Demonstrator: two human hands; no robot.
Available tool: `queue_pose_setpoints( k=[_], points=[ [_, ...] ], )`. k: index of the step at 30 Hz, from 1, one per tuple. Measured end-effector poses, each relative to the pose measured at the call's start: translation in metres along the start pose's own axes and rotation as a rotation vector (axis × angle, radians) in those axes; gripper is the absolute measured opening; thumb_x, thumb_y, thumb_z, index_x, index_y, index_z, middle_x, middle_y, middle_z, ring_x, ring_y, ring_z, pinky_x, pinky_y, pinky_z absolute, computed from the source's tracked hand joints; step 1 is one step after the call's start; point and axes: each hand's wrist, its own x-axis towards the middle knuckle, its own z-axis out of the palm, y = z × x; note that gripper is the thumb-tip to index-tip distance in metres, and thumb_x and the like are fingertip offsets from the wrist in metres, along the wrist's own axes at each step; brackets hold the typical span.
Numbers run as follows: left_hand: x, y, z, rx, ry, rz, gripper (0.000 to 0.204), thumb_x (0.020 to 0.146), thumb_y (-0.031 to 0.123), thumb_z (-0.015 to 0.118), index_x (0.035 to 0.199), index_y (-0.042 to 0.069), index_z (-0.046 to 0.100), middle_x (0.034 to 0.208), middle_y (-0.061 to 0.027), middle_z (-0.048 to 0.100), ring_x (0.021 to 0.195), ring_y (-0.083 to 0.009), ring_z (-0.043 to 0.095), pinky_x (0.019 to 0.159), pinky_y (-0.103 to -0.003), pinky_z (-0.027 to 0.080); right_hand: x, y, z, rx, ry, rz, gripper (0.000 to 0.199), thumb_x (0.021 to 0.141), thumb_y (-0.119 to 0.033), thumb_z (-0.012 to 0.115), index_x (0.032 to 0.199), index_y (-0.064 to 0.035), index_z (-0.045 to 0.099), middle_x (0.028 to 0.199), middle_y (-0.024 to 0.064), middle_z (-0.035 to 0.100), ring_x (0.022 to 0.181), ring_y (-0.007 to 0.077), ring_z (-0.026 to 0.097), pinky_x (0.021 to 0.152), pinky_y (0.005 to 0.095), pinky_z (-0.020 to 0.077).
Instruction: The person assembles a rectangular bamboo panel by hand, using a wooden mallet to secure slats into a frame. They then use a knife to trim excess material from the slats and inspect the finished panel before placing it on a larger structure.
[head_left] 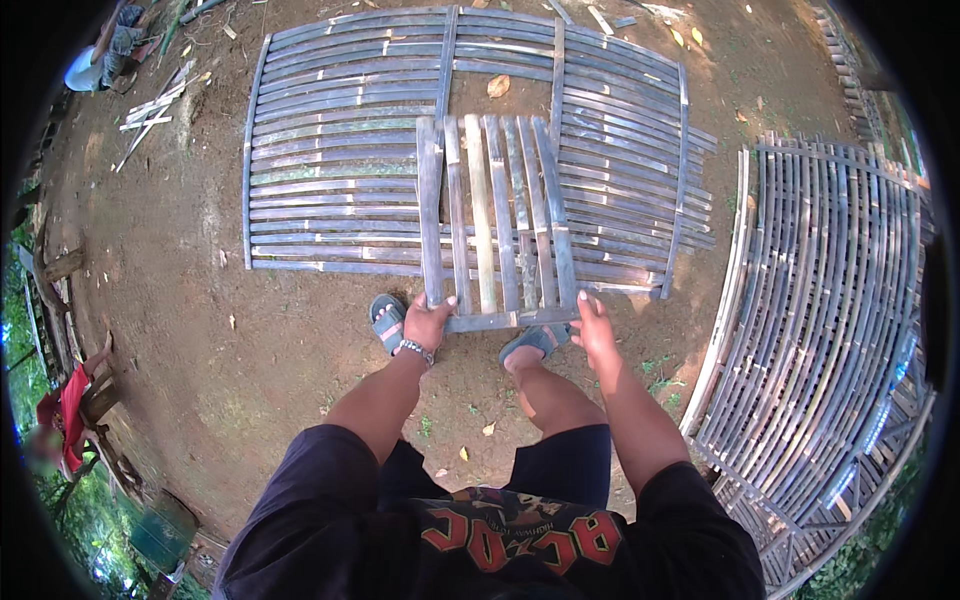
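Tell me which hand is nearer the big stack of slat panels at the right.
Right. The right hand grips the small panel's near right corner, toward the stack; the left hand grips its left corner, farther off.

- Small slat panel: weathered grey strips, one pale yellowish.
- Large mat: grey-brown ribbed slats, greenish tinges.
- Ground: reddish-brown earth.
- Sandals: grey-blue.
- Shorts: black.
- Shirt: black, red lettering.
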Motion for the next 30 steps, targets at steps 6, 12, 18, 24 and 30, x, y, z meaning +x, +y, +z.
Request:
queue_pose_setpoints(
  k=[6,12,18,24,30],
  points=[
    [0.21,-0.079,0.043,-0.009,-0.072,0.138,0.025,0.09,0.02,0.075,0.107,0.004,0.065,0.086,-0.0007,0.07,0.077,-0.0093,0.062,0.074,-0.028,0.051,0.213,0.019,0.063,-0.184,0.148,-0.301,0.063,0.096,-0.041,0.066,0.137,0.0014,0.044,0.12,0.0236,0.059,0.09,0.0253,0.064,0.069,0.0389,0.0546],
    [0.318,-0.112,0.031,0.022,-0.079,0.311,0.031,0.089,0.026,0.077,0.106,0.003,0.065,0.087,-0.002,0.072,0.078,-0.0092,0.062,0.076,-0.028,0.051,0.286,0.024,0.123,-0.067,0.105,-0.315,0.062,0.097,-0.036,0.064,0.139,0.0017,0.038,0.127,0.0268,0.055,0.092,0.0325,0.065,0.075,0.042,0.0538],
    [0.324,-0.105,0.054,0.571,0.225,0.37,0.068,0.095,0.034,0.067,0.146,-0.005,0.042,0.137,-0.0268,0.058,0.126,-0.0355,0.057,0.107,-0.039,0.044,0.34,0.065,0.124,-0.282,0.176,-0.37,0.071,0.095,-0.037,0.066,0.143,0.0026,0.033,0.14,0.0295,0.046,0.127,0.0393,0.051,0.108,0.044,0.0403],
    [0.314,-0.095,0.042,0.748,0.211,0.355,0.075,0.092,0.031,0.068,0.151,-0.003,0.036,0.14,-0.0304,0.053,0.131,-0.0402,0.052,0.11,-0.042,0.042,0.314,0.059,0.135,-0.452,0.197,-0.536,0.095,0.084,-0.04,0.078,0.15,0.0019,0.025,0.141,0.0327,0.043,0.131,0.0443,0.046,0.11,0.0457,0.0395],
    [0.322,-0.087,0.039,0.793,0.139,0.317,0.086,0.087,0.032,0.072,0.153,-0.004,0.03,0.142,-0.0316,0.05,0.133,-0.0403,0.05,0.112,-0.041,0.04,0.287,0.039,0.125,-0.613,0.109,-0.477,0.112,0.074,-0.041,0.087,0.154,0.0006,0.019,0.144,0.0326,0.04,0.134,0.0433,0.045,0.111,0.0463,0.0404]
  ],
)
